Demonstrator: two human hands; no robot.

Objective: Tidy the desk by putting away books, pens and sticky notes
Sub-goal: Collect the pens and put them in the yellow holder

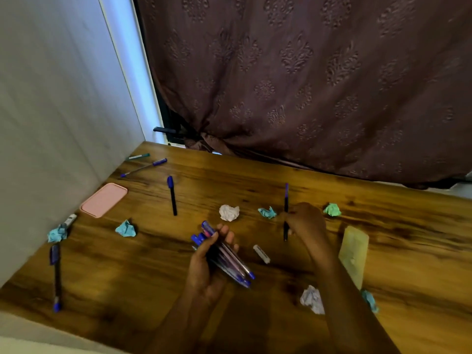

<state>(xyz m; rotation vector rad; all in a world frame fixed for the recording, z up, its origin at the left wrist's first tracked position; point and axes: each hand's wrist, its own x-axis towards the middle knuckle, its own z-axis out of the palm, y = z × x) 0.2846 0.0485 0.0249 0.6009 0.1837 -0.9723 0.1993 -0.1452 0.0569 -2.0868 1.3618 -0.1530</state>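
Note:
My left hand grips a bundle of several blue pens above the middle of the wooden desk. My right hand pinches one dark pen with a purple cap, held roughly upright. More pens lie loose: a black and blue one at centre left, two near the back left corner, one by the left edge. Crumpled notes are scattered about: white, blue, green, blue, blue, white.
A pink flat case lies by the left wall. A pale yellow rectangular pad sits right of my right arm. A small white eraser-like stick lies between my hands. A brown curtain hangs behind the desk.

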